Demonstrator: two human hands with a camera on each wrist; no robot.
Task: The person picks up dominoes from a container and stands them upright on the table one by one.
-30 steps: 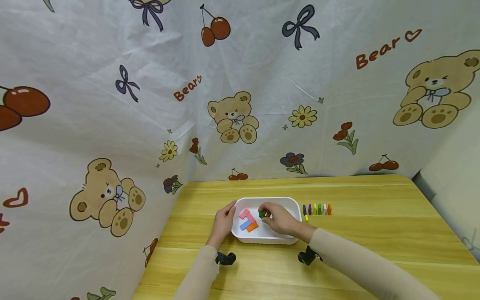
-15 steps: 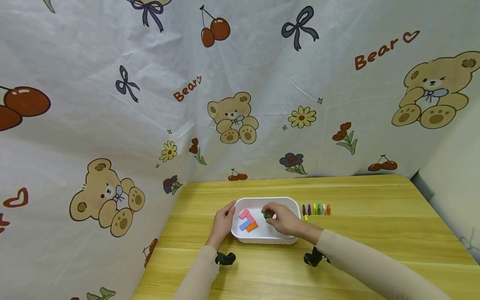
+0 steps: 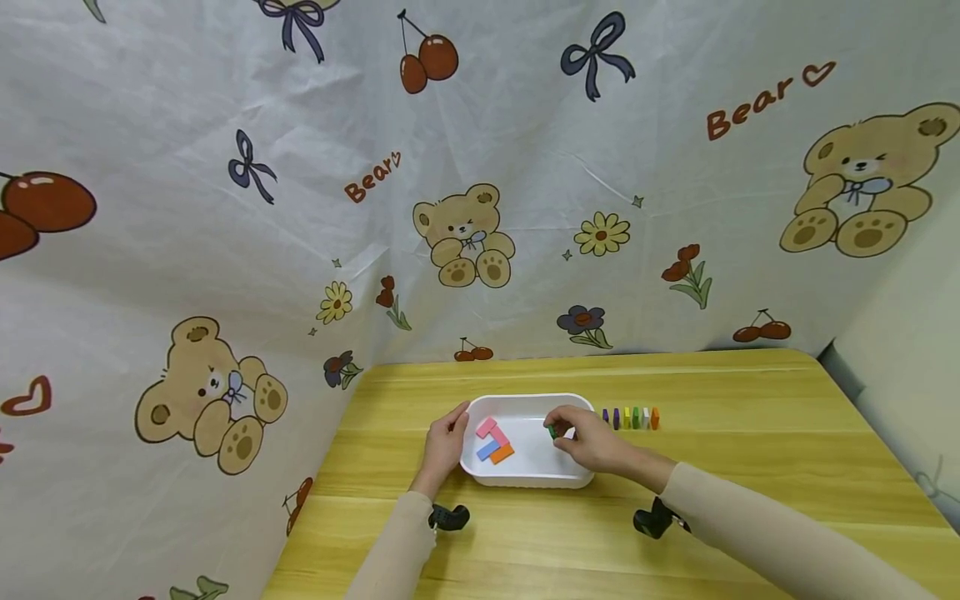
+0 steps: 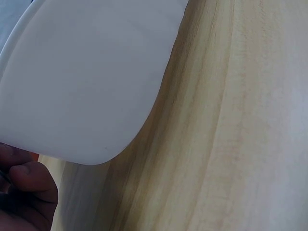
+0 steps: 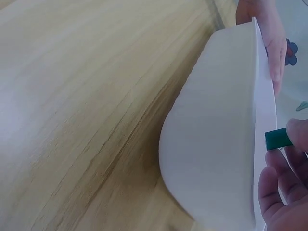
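A white plastic tray (image 3: 525,481) stands on the table. My left hand (image 3: 444,446) holds its left end, the fingers at the rim. My right hand (image 3: 588,437) is over the right half of the tray and pinches a small green block (image 5: 278,139) between thumb and fingertips. The right hand covers most of that block in the head view. On the left side of the tray floor lie two pink blocks (image 3: 487,427), a blue block (image 3: 488,450) and an orange block (image 3: 502,453), set close together.
Right of the tray, several thin blocks stand in a row on the wooden table (image 3: 735,483), including purple (image 3: 617,418), yellow (image 3: 627,417), green (image 3: 636,417), white (image 3: 646,418) and orange (image 3: 655,418) blocks. A bear-print cloth (image 3: 525,150) hangs behind the table.
My right hand has moved to the right across the tray with the green block in its fingers. The left hand and the blocks in the tray have stayed in place.
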